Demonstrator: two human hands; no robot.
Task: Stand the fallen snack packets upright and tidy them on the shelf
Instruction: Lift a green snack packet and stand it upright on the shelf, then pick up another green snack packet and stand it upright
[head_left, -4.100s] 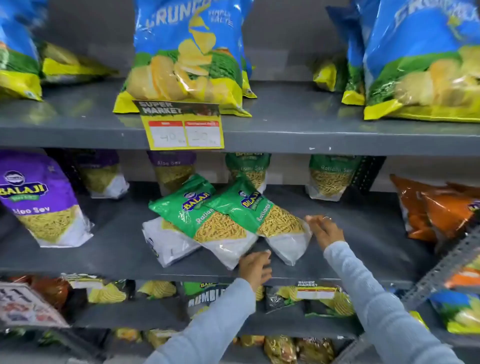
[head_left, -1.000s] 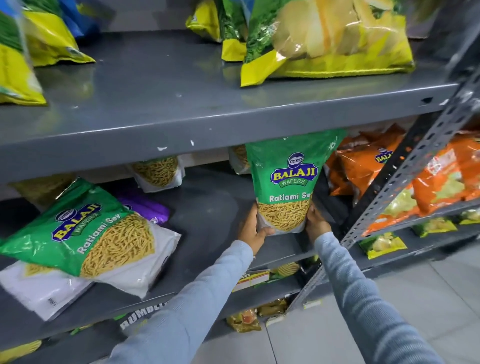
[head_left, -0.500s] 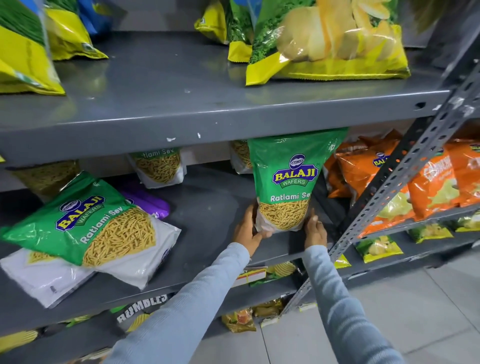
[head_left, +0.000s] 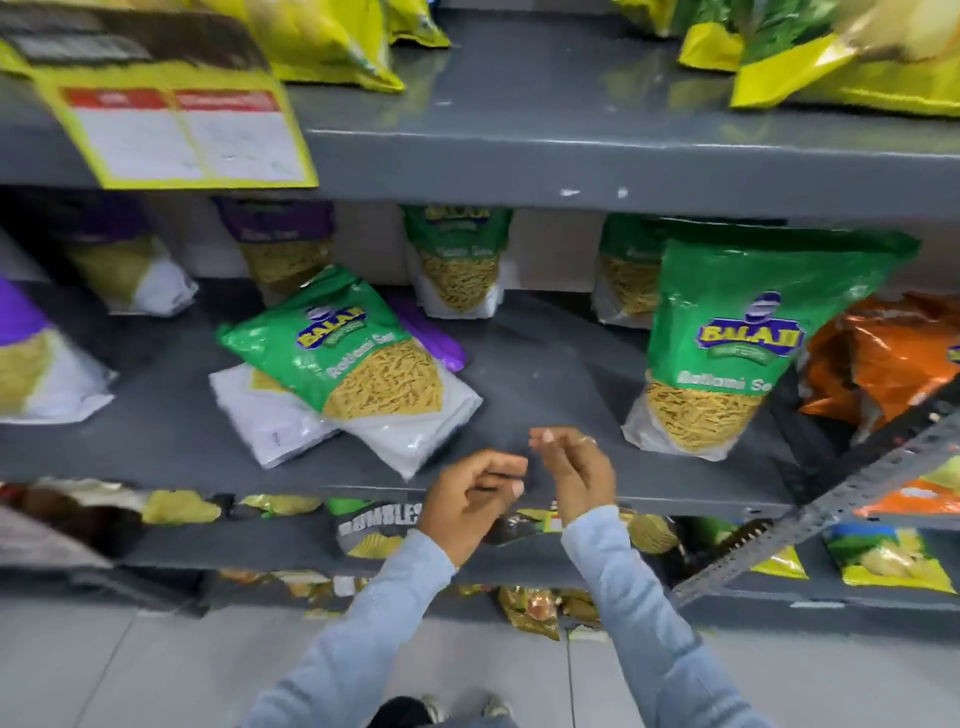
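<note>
A green Ratlami Sev packet (head_left: 748, 338) stands upright at the right of the grey middle shelf (head_left: 550, 374). A second green packet (head_left: 358, 358) lies flat at the shelf's left centre, on top of a white face-down packet (head_left: 265, 415); a purple packet (head_left: 436, 338) peeks out behind it. My left hand (head_left: 472, 499) and my right hand (head_left: 571, 467) hover at the shelf's front edge between the two green packets. Both hold nothing, with fingers loosely curled.
Upright green and purple sev packets (head_left: 457, 260) line the back of the shelf. Orange packets (head_left: 878, 358) crowd the right end beside a slanted perforated metal strut (head_left: 831, 509). A yellow price tag (head_left: 176, 130) hangs from the upper shelf. Lower shelves hold more snacks.
Both hands have let go of the upright green packet and drawn back left to the shelf's front edge. The view has swung left, bringing the fallen packets toward the centre.
</note>
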